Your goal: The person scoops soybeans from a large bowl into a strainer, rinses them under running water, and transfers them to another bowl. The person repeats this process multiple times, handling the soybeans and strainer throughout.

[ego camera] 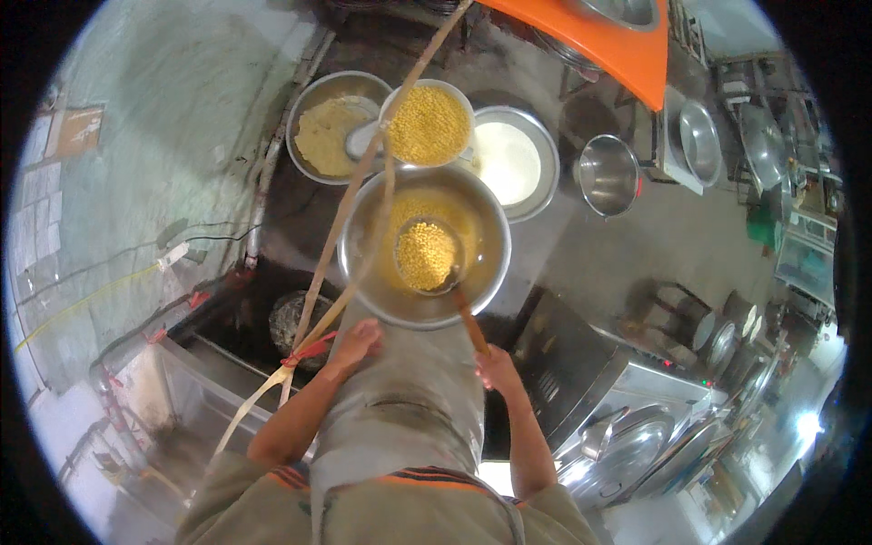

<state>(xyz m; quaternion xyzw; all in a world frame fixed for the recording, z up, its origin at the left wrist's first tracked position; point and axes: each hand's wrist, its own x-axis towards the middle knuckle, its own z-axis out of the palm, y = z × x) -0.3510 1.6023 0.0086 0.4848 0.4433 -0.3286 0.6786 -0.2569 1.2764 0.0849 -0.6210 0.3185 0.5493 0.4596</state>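
Observation:
My right hand (496, 368) grips the wooden handle (471, 323) of a round ladle or strainer heaped with small yellow pieces (426, 256), which look like grains or fried balls. The scoop is inside a large metal bowl (498, 286) that holds yellowish liquid and more yellow pieces. My left hand (359, 344) is near the bowl's lower left edge, its fingers blurred; whether it touches anything is unclear. Just beyond the bowl, a round container (470, 112) is full of similar yellow pieces. Behind it on the left, a metal basin (294, 136) holds a pale yellow mass; on the right, another basin (553, 153) holds creamy white contents.
Long wooden poles (340, 225) tied with a red strip cross the view in front of the bowl's left side. A metal pail (608, 176) stands on the floor to the right. At lower right is a dark metal appliance (565, 361); an orange surface (613, 48) is at the top.

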